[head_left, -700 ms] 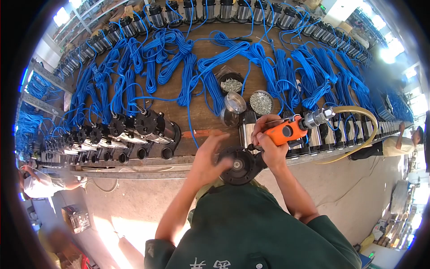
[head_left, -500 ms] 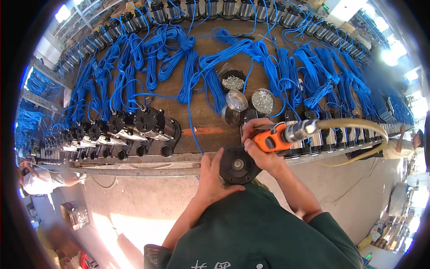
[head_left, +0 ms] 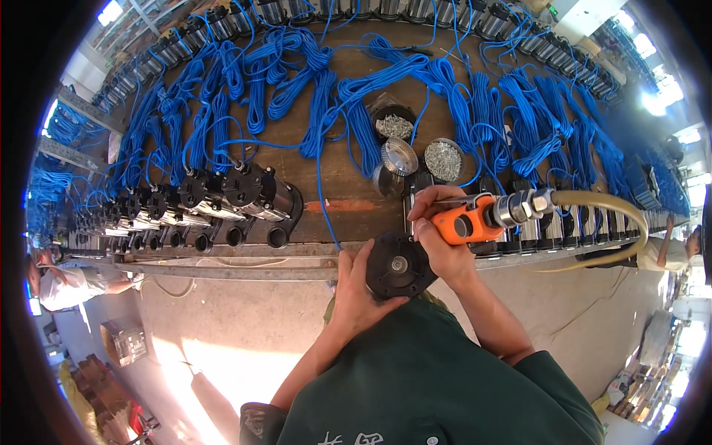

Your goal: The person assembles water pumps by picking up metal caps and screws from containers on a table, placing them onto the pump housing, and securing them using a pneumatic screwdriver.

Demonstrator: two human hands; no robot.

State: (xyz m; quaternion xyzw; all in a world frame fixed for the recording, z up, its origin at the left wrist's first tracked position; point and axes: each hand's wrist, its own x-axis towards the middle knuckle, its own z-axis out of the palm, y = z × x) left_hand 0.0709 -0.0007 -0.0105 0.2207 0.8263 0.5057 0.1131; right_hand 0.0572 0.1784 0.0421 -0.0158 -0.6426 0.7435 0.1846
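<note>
Left hand (head_left: pixel 357 293) clasps lower-left edge of black round flange (head_left: pixel 415 259) at center frame. Right hand (head_left: pixel 449 258) wraps around orange pneumatic driver (head_left: pixel 483 219) right of center, hose (head_left: pixel 627 209) looping toward frame right. Bowl (head_left: pixel 463 166) of small metal parts (head_left: pixel 443 161) on counter (head_left: pixel 356 222) above driver, blue cable coils (head_left: pixel 317 119) across upper frame.

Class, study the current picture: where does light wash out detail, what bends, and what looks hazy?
Head view: sunlight bleaches part of the floor, and upper-right windows glare; head view: the far row of steel-and-black cylinders arches; head view: right-side blue cable bundles fade into haze, while the left hand and right hand look fairly sharp.
</note>
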